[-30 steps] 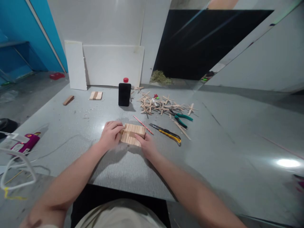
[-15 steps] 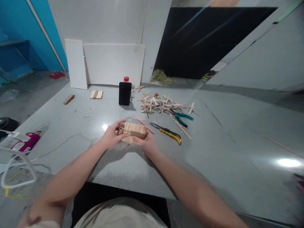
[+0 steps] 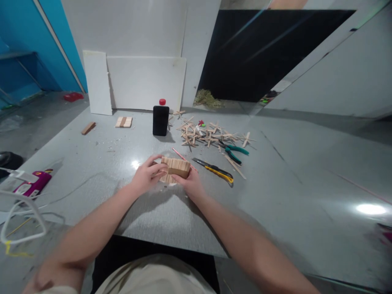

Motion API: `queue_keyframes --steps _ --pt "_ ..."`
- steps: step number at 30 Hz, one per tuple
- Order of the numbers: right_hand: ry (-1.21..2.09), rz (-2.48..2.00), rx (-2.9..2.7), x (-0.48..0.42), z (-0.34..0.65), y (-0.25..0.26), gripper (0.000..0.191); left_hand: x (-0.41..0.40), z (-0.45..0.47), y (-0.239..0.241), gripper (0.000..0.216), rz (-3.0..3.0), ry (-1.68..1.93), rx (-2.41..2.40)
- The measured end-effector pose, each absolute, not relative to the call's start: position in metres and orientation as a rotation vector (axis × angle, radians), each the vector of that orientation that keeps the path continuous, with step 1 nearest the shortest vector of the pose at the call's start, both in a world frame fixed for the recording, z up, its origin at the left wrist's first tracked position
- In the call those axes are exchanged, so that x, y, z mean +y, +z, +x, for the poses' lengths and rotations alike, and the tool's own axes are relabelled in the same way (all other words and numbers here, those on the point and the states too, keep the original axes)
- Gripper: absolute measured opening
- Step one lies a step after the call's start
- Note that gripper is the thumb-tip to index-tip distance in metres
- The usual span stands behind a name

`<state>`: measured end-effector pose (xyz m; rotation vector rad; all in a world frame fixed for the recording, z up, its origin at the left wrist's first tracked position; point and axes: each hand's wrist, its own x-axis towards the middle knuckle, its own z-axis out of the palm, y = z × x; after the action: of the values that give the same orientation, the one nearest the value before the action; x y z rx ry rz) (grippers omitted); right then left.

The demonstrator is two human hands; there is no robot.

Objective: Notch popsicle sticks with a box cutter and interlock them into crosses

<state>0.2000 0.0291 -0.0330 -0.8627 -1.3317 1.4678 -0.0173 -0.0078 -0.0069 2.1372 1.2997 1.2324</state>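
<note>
Rectangular pale wooden-stick bundle (image 3: 176,163) — clamped between left hand (image 3: 148,175) and right hand (image 3: 192,182) — may spill if its brown paper-like band (image 3: 179,173) slips.

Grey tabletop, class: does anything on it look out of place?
Yes: pale wooden sticks lie crossed in an untidy heap behind the yellow-and-black utility knife, and pale scraps litter the left side. Both look messy, unlike the neatly banded wooden-stick block in hand.
</note>
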Motion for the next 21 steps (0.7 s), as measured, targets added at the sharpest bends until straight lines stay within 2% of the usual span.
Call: queue_keyframes --steps 6,10,14,21 --pt "1.423 -0.879 -1.396 0.025 0.198 -0.033 0.052 -0.007 -0.012 -0.011 0.011 2.151 1.278 1.338" --pt "1.385 -0.931 -1.432 0.022 0.198 -0.034 0.045 -0.008 -0.013 -0.009 0.006 2.128 1.229 1.393" --pt "1.362 -0.98 -1.45 0.02 0.199 -0.035 0.041 -0.01 -0.012 -0.005 0.01 2.147 1.122 1.424" --pt "1.372 -0.97 -1.436 0.023 0.197 -0.039 0.046 -0.011 -0.004 -0.004 0.011 2.164 1.056 1.448"
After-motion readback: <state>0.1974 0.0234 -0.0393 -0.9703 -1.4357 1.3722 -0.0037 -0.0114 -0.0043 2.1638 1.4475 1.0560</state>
